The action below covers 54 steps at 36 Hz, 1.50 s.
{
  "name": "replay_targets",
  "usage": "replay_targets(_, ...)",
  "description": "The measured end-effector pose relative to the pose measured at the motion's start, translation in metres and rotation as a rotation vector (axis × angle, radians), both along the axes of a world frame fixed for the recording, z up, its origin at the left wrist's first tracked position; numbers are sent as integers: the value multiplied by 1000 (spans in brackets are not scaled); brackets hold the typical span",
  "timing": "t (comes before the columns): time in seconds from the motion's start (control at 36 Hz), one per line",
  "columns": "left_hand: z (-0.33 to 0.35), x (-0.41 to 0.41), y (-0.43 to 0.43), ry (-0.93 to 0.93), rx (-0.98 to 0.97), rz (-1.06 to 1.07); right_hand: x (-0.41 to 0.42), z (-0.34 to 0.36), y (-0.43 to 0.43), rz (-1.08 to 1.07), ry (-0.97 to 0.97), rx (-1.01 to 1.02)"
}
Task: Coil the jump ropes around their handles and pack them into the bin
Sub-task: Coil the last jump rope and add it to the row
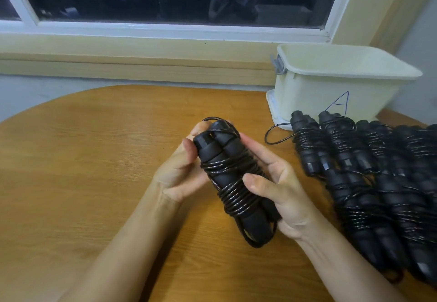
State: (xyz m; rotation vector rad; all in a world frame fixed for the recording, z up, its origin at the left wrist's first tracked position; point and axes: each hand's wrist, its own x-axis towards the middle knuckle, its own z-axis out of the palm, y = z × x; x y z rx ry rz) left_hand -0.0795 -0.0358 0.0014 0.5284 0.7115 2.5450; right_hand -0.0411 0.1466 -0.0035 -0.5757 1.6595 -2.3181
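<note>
left hand (179,171): bare | right hand (279,190): bare | forearms (132,242): bare

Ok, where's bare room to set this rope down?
Bare table lies left of the left hand out to its rounded edge, and ahead toward the windowsill. Right of the right hand, coiled ropes crowd up to the bin.

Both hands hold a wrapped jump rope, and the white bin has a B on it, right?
Almost: the head view shows an A, not B, on the white bin. The left hand and right hand do hold the wrapped jump rope.
</note>
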Motion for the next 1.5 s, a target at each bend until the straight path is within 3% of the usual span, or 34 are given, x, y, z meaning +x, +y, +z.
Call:
replay_targets(0.08, 0, -1, 5, -16, -2, -58, -1, 0, 1, -41, -9, 6)
replay_targets(0.25, 0, 1, 16, -156, -97, 40, -3, -1, 1, -132, 16, 31)
replay_targets(0.61, -1, -5, -1, -157, -192, 22, -7, -3, 5, -281, 228, 375)
replay_targets(0.67, 3, -5, -2, -175, -346, 139, -7, -6, 4, -302, 247, 466)
replay_targets(0.72, 4, -3, 2, -136, -572, 431, -7, -8, 2, -328, 271, 524)
replay_targets(0.81, 0, 0, 7, 192, -821, 937, -9, -10, 1, -362, 318, 572)
replay_targets(0.92, -4, 2, 8, 465, -861, 1142, -10, -13, 2, -368, 304, 589)
replay_targets(1.06, -1, 9, 13, 587, -884, 1048, -13, -18, 1, -409, 372, 642)
replay_targets(1.17, -1, 8, 14, 474, -959, 970, -15, -22, 3, -504, 469, 743)
replay_targets(1.39, 2, 5, 10, 272, -775, 728, -14, -19, 6, -559, 562, 932)
replay_targets(1.5, 6, 3, 5, 200, -764, 613, -11, -16, 6, -652, 700, 1079)
